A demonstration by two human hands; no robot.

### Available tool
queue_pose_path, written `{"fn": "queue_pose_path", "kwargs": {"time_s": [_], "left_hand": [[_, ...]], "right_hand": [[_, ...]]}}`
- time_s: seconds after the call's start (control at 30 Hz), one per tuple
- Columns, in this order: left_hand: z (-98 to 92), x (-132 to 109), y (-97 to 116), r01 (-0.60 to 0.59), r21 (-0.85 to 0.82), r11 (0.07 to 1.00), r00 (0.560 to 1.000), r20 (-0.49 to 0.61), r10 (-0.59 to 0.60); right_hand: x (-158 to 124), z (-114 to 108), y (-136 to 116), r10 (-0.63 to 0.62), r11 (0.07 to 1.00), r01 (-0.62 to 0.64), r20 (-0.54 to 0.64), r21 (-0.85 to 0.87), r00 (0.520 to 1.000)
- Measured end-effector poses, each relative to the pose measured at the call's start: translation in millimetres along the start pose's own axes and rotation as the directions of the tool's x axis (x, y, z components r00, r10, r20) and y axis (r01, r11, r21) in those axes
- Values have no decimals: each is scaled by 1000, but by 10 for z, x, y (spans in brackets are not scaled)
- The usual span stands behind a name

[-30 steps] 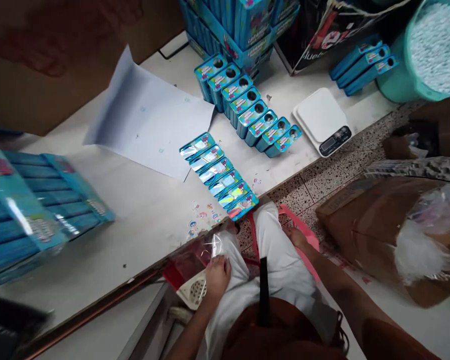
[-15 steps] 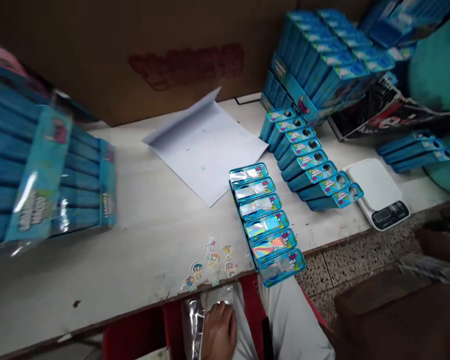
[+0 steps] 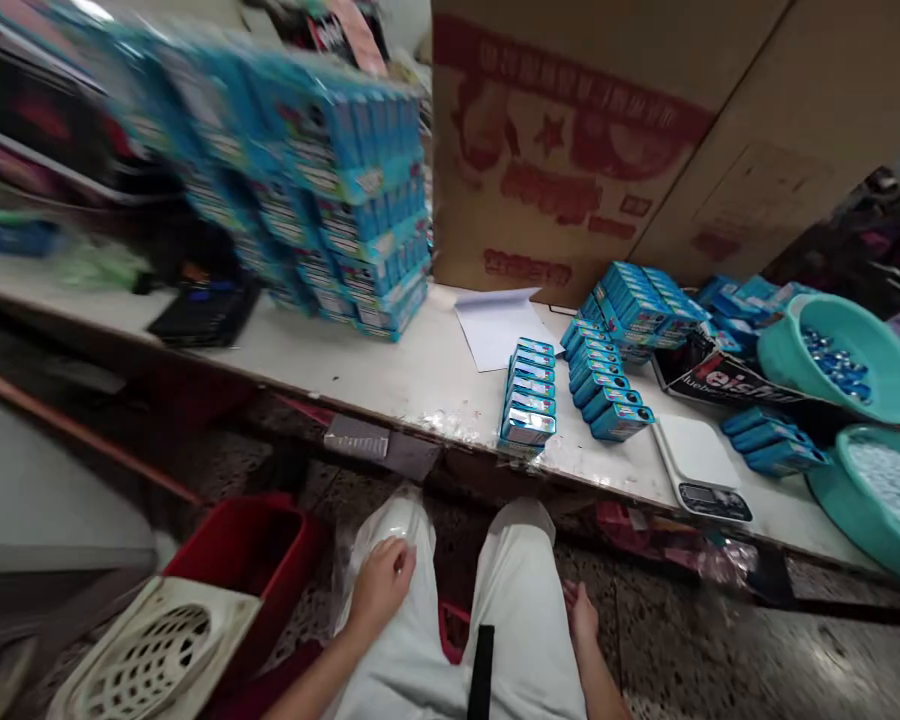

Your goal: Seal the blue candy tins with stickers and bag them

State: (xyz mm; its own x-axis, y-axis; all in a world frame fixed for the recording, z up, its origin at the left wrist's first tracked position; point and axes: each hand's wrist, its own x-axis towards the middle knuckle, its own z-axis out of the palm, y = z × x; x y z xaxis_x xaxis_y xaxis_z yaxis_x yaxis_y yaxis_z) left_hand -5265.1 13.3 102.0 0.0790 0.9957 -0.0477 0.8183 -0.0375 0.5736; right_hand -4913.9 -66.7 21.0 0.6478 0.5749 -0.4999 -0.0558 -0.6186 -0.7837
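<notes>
My left hand (image 3: pixel 381 582) rests on my left thigh, its fingers curled closed on a clear plastic bag (image 3: pixel 346 548) that lies over the leg. Low beside my right thigh hangs my right hand (image 3: pixel 583 612), loosely open, with nothing visible in it; part of its fingers is hidden by the leg. On the table in front, a row of blue tins (image 3: pixel 531 390) stands near the edge. To its right is a second slanted row of blue tins (image 3: pixel 604 385). A white sheet of paper (image 3: pixel 487 325) lies behind them.
At the right are a digital scale (image 3: pixel 694 455), more tins (image 3: pixel 772 440) and two turquoise basins (image 3: pixel 787 335). A tall stack of wrapped blue packs (image 3: pixel 375 210) stands left of a large cardboard box (image 3: pixel 555 150). A red bin (image 3: pixel 285 530) is on the floor at left.
The view has pulled back and swung, showing more floor and the tall stack. My right hand has come into sight. The left hand is still on the plastic at my thigh.
</notes>
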Motion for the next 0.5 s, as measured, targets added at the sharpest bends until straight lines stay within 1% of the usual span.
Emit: {"fn": "queue_pose_path", "kwargs": {"time_s": [0.03,0.07,0.1,0.13,0.17,0.2,0.23,0.3,0.33,0.37,0.43,0.5], "left_hand": [[-78,-49,-21,47,-45,998,996,-80,-50],[-176,-90,-32,82,-78,994,979,-180,-95],[-291,-119,-23,99,-95,991,947,-295,-123],[-421,-134,10,92,-99,991,904,-410,-125],[-564,-133,69,62,-93,994,857,-505,-101],[-714,-116,152,6,-82,997,825,-563,-51],[-870,-81,251,-42,-99,994,810,-586,-24],[-1188,41,469,-123,-125,985,838,-545,36],[-1341,126,575,-136,-110,985,851,-521,60],[-1478,221,678,-124,-71,990,873,-483,75],[-1675,432,877,-33,31,999,920,-390,43],[-1734,659,1079,37,135,990,972,-235,-4]], "right_hand": [[-6,-34,32,11,998,-12,9,62,1000],[-17,-66,56,8,992,-11,17,127,1000],[-31,-106,71,-13,983,8,26,184,1000],[-44,-159,77,-54,974,46,33,223,998],[-52,-228,71,-107,967,95,39,238,993],[-50,-311,50,-153,962,139,43,237,987],[-33,-400,6,-193,957,177,46,230,980],[40,-557,-175,-261,944,251,21,213,965],[85,-605,-321,-299,934,291,7,207,954],[125,-622,-502,-340,921,333,2,204,940],[169,-561,-941,-433,884,418,29,210,901],[174,-395,-1435,-527,836,498,84,229,846]]}}
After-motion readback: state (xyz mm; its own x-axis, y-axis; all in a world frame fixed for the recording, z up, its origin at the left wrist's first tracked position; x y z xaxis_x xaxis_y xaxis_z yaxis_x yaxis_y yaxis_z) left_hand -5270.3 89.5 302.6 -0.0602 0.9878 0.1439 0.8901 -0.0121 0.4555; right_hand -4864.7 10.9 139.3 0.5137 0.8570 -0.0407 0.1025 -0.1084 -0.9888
